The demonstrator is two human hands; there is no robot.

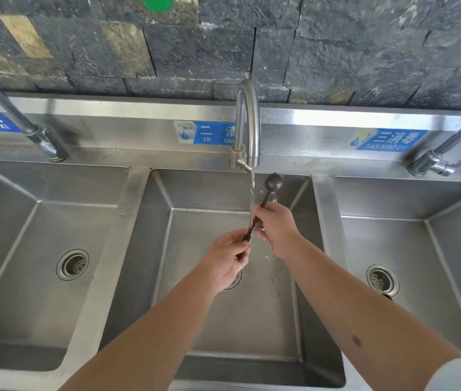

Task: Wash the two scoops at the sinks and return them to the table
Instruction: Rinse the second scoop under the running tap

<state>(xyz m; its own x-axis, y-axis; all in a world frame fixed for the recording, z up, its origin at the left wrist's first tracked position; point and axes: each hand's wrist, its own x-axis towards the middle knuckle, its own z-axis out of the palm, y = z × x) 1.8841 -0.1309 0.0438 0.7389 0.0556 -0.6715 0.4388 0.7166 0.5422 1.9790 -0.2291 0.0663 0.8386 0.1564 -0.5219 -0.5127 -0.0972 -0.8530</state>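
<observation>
A dark brown scoop with a small round bowl is held over the middle sink, bowl pointing up and away. My right hand grips the middle of its thin handle. My left hand pinches the handle's lower end. The middle tap is running, and its stream falls just left of the bowl onto the handle beside my right fingers. A pale shape shows behind the handle above my right hand; I cannot tell whether it is the second scoop.
Steel basins lie to the left and right, each with a drain and its own tap. Blue labels run along the steel backsplash under a dark stone wall. The table is out of view.
</observation>
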